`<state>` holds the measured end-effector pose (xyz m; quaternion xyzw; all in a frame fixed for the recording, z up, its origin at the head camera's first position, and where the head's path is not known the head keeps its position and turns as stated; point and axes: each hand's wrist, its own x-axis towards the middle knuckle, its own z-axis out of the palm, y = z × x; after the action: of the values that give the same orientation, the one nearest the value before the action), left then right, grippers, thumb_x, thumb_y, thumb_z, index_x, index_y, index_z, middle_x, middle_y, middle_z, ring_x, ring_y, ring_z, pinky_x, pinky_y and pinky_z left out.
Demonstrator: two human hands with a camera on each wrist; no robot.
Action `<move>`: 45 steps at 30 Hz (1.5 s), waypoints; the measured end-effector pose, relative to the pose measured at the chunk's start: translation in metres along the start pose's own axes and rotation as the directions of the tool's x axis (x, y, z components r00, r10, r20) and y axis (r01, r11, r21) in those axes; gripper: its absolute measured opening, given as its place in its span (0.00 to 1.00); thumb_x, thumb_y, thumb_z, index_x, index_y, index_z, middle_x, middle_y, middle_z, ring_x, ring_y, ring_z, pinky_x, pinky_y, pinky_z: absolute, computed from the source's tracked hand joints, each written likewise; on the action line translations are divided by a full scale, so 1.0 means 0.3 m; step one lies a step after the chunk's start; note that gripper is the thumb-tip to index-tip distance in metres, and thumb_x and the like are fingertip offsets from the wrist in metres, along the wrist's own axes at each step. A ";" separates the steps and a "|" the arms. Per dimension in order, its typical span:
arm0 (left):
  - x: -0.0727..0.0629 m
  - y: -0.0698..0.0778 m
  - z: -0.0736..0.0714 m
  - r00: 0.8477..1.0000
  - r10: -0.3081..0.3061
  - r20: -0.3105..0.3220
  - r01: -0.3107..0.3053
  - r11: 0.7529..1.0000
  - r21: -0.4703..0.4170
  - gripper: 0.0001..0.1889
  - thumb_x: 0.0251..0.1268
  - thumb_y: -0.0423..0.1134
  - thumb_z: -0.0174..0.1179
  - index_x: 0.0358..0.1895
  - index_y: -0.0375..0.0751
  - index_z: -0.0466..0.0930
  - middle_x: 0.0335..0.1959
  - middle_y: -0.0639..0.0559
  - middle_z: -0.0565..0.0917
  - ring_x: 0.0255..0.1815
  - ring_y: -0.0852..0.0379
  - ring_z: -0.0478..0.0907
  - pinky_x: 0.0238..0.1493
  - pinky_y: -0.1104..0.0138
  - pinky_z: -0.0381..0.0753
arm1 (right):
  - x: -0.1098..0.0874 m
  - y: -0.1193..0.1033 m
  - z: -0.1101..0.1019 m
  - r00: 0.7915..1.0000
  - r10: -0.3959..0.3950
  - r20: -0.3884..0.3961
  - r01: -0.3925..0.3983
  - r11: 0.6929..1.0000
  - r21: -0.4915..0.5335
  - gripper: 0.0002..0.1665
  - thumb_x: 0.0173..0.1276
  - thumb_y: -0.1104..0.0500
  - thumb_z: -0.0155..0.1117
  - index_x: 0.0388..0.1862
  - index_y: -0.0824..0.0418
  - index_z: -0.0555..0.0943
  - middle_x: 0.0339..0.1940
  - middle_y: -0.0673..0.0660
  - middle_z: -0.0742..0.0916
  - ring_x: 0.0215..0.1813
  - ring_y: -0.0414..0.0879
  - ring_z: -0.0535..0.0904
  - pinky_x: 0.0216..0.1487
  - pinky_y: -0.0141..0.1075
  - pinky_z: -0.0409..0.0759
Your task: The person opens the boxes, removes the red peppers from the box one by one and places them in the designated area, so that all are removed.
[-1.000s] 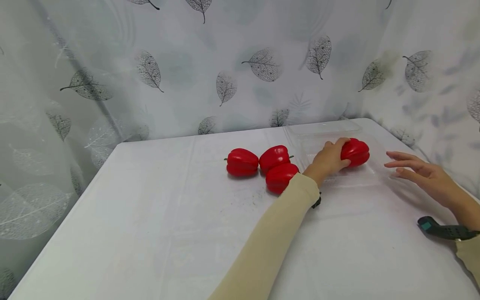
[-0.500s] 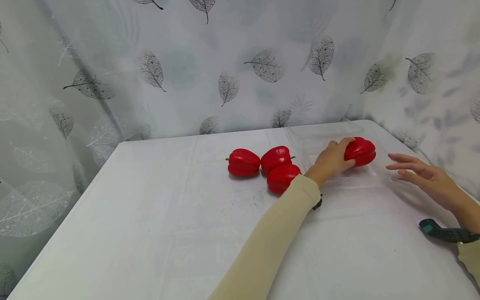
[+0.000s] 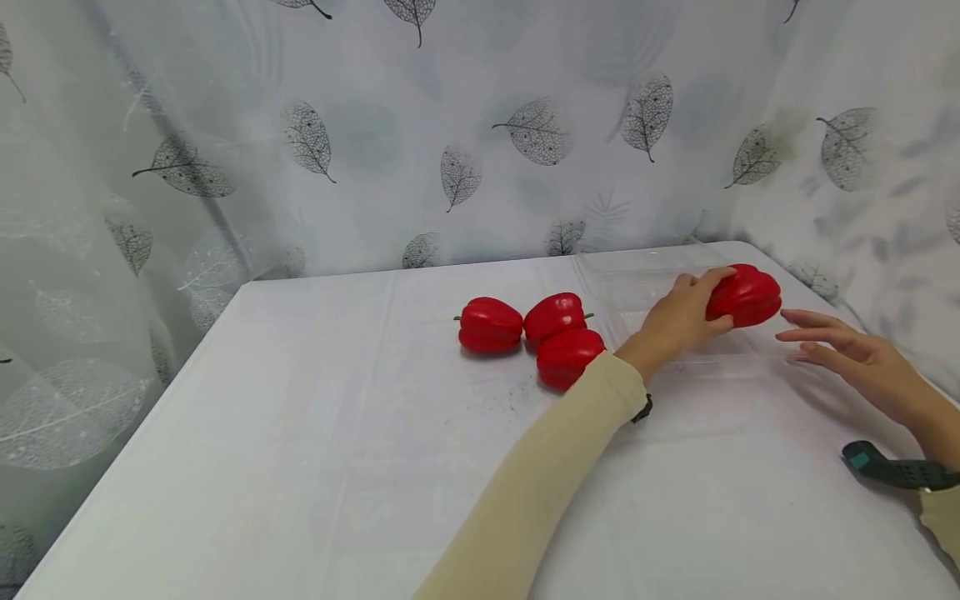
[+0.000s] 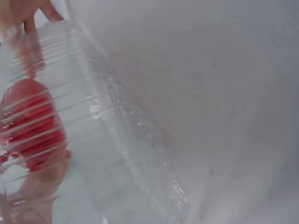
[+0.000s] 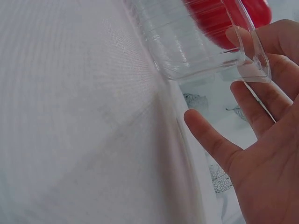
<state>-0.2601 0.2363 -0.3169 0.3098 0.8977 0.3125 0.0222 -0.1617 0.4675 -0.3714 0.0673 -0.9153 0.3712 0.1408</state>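
Note:
In the head view my left hand point(image 3: 678, 321) grips a red bell pepper point(image 3: 750, 296) from its left side, above the clear plastic container point(image 3: 626, 287). The left wrist view shows this bell pepper point(image 4: 35, 123) through the ribbed container wall point(image 4: 135, 154). At the right end of the container is my right hand point(image 3: 862, 358), its fingers spread and pointing left. In the right wrist view the fingers of the right hand point(image 5: 261, 144) lie beside the container's rim point(image 5: 254, 44); whether they touch it I cannot tell.
Left of the container, a red bell pepper point(image 3: 489, 325) lies beside two others, one behind point(image 3: 555, 318) and one in front point(image 3: 567, 358) that the left sleeve partly overlaps. All lie on the white table point(image 3: 300, 433). A leaf-patterned curtain point(image 3: 360, 142) hangs behind and at the sides.
My left hand has moved right and slightly up with the bell pepper, closer to the right hand. The right hand has hardly moved. The head view has shifted slightly.

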 end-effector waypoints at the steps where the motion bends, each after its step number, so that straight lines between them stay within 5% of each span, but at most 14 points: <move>1: -0.002 0.005 -0.001 1.000 0.006 -0.001 -0.006 1.000 -0.001 0.38 0.61 0.49 0.67 0.71 0.72 0.57 0.57 0.65 0.70 0.53 0.72 0.67 0.42 0.79 0.76 | -0.002 0.002 0.000 1.000 0.000 -0.002 0.000 1.000 -0.002 0.19 0.74 0.62 0.55 0.61 0.66 0.76 0.67 0.31 0.68 0.59 0.22 0.61 0.42 0.12 0.70; 40: -0.094 -0.015 -0.028 0.984 0.175 0.017 -0.174 0.983 -0.052 0.38 0.65 0.48 0.64 0.74 0.69 0.53 0.62 0.62 0.67 0.54 0.73 0.65 0.44 0.83 0.74 | -0.012 0.016 -0.003 0.998 0.060 0.006 -0.060 0.998 0.006 0.21 0.76 0.59 0.54 0.64 0.65 0.74 0.71 0.35 0.65 0.56 0.21 0.62 0.41 0.13 0.70; 45: -0.106 -0.005 -0.033 0.979 0.204 0.022 -0.203 0.978 -0.041 0.38 0.65 0.49 0.63 0.74 0.68 0.52 0.63 0.62 0.67 0.56 0.73 0.65 0.45 0.83 0.74 | -0.016 0.021 -0.003 0.997 0.072 0.002 -0.072 0.997 0.015 0.18 0.76 0.59 0.53 0.63 0.57 0.76 0.73 0.36 0.63 0.53 0.19 0.62 0.41 0.12 0.69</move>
<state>-0.2375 0.2118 -0.3146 0.4036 0.8547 0.3264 0.0079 -0.1583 0.4727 -0.3764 0.0357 -0.9145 0.3828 0.1260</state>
